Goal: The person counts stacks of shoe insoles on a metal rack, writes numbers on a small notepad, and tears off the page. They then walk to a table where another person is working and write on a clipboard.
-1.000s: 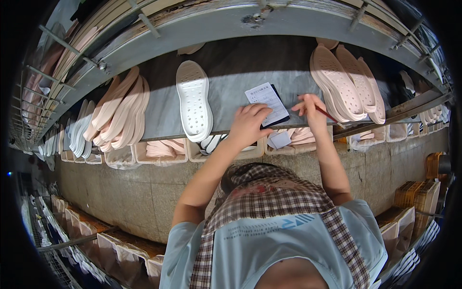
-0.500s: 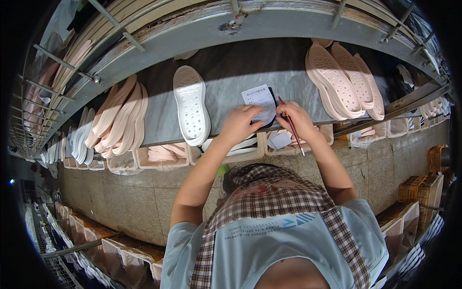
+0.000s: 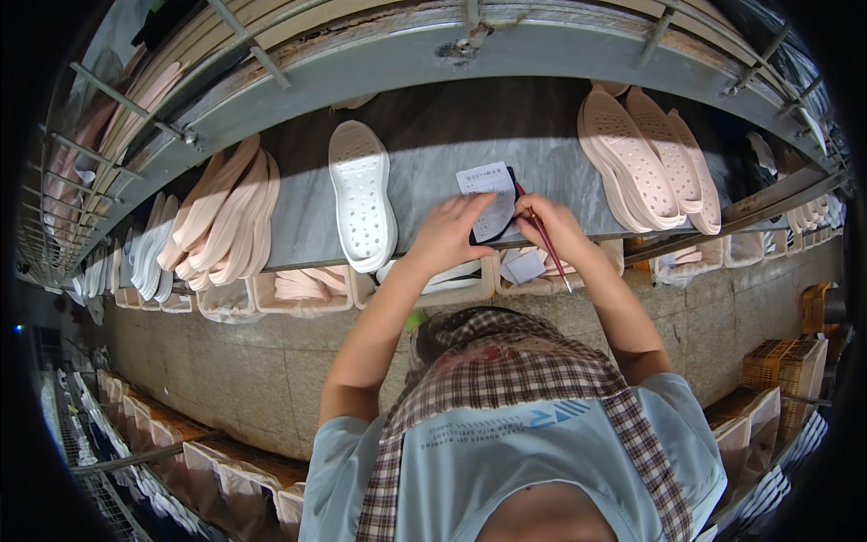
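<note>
A white printed slip (image 3: pixel 480 176) lies on the grey worktop (image 3: pixel 424 154), with a dark flat backing showing along its edges. My left hand (image 3: pixel 452 233) rests on the slip's left and lower part, fingers stretched out and thumb apart from them. My right hand (image 3: pixel 557 233) is closed round a slim red pen-shaped stick (image 3: pixel 547 242). Its pale tip points back toward me, its other end reaches the slip's right edge, and those fingertips touch that edge. Left of my hands lies a white shoe sole (image 3: pixel 362 194) with rows of small holes.
Pink soles lean in a stack (image 3: pixel 623 163) at the right and a pile (image 3: pixel 230 212) at the left. A metal shelf beam (image 3: pixel 379 68) crosses above the worktop. Lined bins (image 3: pixel 302 291) with soles stand below the front edge. Orange crates (image 3: pixel 784 369) stand at the right.
My left fingers have shifted over the slip, uncovering its upper part and covering its middle. My right fingers have moved slightly lower against its edge. The view has tilted a little.
</note>
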A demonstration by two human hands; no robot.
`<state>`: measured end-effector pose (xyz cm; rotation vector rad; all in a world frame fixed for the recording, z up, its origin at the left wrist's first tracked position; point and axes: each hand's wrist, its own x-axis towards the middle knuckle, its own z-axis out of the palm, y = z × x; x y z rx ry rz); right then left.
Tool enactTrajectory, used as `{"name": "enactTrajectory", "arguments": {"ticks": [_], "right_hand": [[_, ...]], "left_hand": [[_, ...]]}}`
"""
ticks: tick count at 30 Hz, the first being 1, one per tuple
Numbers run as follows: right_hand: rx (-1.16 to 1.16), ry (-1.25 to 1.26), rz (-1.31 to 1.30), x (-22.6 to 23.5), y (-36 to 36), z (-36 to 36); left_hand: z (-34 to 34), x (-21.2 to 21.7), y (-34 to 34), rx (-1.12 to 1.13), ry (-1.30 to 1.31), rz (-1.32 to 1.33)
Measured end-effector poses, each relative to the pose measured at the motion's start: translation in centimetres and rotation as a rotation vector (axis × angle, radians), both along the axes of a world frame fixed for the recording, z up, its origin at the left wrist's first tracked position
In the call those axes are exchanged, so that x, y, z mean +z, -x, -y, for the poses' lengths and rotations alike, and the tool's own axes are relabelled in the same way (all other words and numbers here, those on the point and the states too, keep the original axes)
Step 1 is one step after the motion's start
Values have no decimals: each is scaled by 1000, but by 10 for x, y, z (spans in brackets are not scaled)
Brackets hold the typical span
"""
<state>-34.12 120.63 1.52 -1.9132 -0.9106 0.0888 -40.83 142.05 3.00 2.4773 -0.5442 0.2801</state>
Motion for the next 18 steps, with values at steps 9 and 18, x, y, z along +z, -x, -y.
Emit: {"name": "enactTrajectory", "arguments": {"ticks": [9,18], "right_hand": [[-207,-305,197,31,-25,21],[-410,83,199,1,-18,67]], "left_hand": [[3,-6,-13,28,31,274],[-8,-6,-21,-16,-157,218]]}}
